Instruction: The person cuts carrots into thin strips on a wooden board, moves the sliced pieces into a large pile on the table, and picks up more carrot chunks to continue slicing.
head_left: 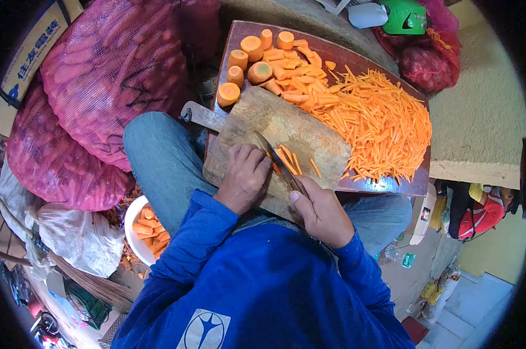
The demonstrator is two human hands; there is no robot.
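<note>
My right hand (324, 214) is wrapped round the handle of a knife (277, 160), whose blade slants across the wooden cutting board (298, 125). Beside the blade my left hand (244, 177) has its fingers curled down on the board, with orange carrot showing at the fingertips. A few thin carrot sticks (288, 159) lie right of the knife. Beyond the board, on a dark red table (234, 43), are upright carrot chunks (228, 93), carrot slices (301, 78) and a large heap of carrot strips (385, 128).
Pink mesh sacks (112, 81) of carrots stand at the left. A white bowl (130, 228) of peeled carrots sits by my left knee. A concrete ledge (478, 116) is at the right, a red mesh bag (429, 67) at the upper right, a plastic bottle (398, 256) on the floor.
</note>
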